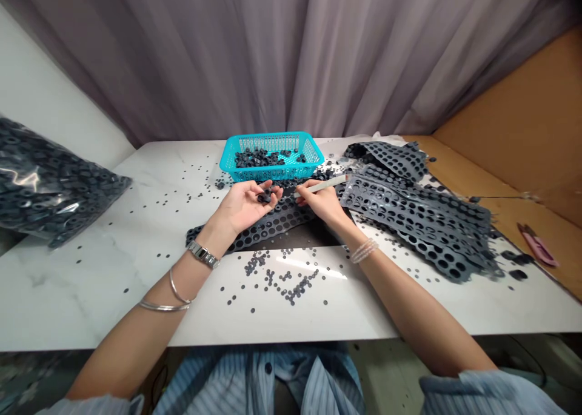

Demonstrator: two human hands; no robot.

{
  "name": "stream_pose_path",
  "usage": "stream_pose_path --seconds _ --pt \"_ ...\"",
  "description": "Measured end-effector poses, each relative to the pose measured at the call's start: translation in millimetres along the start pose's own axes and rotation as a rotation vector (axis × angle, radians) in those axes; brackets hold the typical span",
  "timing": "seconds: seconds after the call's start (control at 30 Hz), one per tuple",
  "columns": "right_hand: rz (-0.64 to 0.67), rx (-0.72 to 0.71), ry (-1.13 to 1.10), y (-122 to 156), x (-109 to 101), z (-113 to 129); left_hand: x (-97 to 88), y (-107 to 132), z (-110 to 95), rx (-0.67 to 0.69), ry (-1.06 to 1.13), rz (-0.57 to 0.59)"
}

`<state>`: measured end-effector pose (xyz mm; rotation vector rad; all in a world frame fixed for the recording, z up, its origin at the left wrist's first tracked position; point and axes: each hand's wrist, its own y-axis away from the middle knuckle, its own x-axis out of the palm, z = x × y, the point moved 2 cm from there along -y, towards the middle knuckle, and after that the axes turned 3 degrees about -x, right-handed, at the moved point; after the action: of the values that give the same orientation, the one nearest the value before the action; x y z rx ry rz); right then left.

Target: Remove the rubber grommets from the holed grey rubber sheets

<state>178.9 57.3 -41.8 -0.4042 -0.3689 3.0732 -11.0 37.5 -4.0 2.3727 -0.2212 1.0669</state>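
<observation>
My left hand (248, 204) is turned palm up, its fingers curled around several small black rubber rings (266, 195). In a pen grip, my right hand (321, 200) is closed on a white pen-like stick (330, 183), whose tip is near the left fingers. Under both hands lies a black rubber sheet (254, 235) with rows of round holes. Just behind the hands stands a turquoise plastic basket (273, 174) with a pile of black rings inside. Small dark discs (297, 289) are scattered over the white table in front of the sheet.
More perforated black sheets (418, 212) are stacked at the right. A clear bag full of black rings (50, 185) rests at the left. Pink-handled snips (537, 245) lie on the brown board at the far right. A grey curtain (273, 57) hangs behind the table (150, 269).
</observation>
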Motion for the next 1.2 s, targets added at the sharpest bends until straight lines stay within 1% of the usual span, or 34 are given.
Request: stream_pose_path --seconds 0.1,0.17,0.23,0.33,0.37,0.43,0.5,0.57,0.63,0.7,0.73,0.8,0.83,0.9,0.93,1.0,1.07,1.1,1.13,1.2 --pt "0.061 -0.027 0.054 -0.7 4.7 -2.2 -3.6 -7.0 -3.2 0.042 -0.063 0.0" --pt "0.081 -0.053 0.085 -0.6 6.8 -2.3 -6.1 -13.9 -5.0 0.11 -0.236 -0.028" --pt "0.088 -0.075 0.113 -0.3 8.2 -1.5 -7.8 -20.5 -7.0 0.236 -0.537 -0.103" --pt "0.091 -0.096 0.164 0.0 9.7 0.3 -5.7 -26.0 -9.7 0.5 -1.135 -0.247" --pt "0.097 -0.101 0.178 0.2 10.2 0.8 -4.1 -26.8 -9.4 0.567 -1.325 -0.276" --pt "0.106 -0.112 0.196 0.5 10.8 1.8 -1.1 -28.0 -6.8 0.643 -1.62 -0.283" --pt "0.112 -0.133 0.211 1.0 11.0 3.0 0.1 -29.5 -2.3 0.666 -1.784 -0.252" --pt "0.114 -0.167 0.238 1.8 11.1 4.7 -0.1 -31.7 2.4 0.68 -1.856 -0.231" --pt "0.117 -0.201 0.272 2.7 11.7 6.8 -0.8 -34.5 6.5 0.686 -1.883 -0.237" --pt "0.117 -0.219 0.297 3.2 12.9 8.3 -0.3 -36.4 8.7 0.695 -1.883 -0.229" --pt "0.116 -0.223 0.305 3.2 13.6 8.7 0.7 -36.4 9.0 0.694 -1.882 -0.203" --pt "0.113 -0.223 0.317 2.5 15.3 8.8 3.4 -33.1 7.2 0.663 -1.866 -0.113" --pt "0.11 -0.222 0.319 2.0 16.0 8.6 4.6 -29.6 4.9 0.626 -1.838 -0.057" --pt "0.106 -0.215 0.317 1.0 16.8 8.1 5.7 -19.7 -2.6 0.532 -1.688 0.031" --pt "0.104 -0.208 0.31 0.6 16.8 7.8 5.2 -14.2 -7.7 0.49 -1.547 0.045" --pt "0.099 -0.188 0.288 0.3 16.0 7.1 1.4 -4.9 -18.4 0.432 -1.16 0.029" --pt "0.083 -0.155 0.246 0.3 14.1 5.8 -5.2 -1.3 -25.4 0.348 -0.757 0.002" --pt "0.069 -0.139 0.215 0.3 12.9 4.9 -8.6 -1.8 -26.6 0.282 -0.59 -0.007" --pt "0.049 -0.124 0.182 0.3 11.5 4.0 -11.7 -3.4 -26.5 0.208 -0.456 -0.015" --pt "0.005 -0.103 0.124 0.1 8.5 2.0 -15.8 -7.6 -23.9 0.08 -0.27 -0.04"
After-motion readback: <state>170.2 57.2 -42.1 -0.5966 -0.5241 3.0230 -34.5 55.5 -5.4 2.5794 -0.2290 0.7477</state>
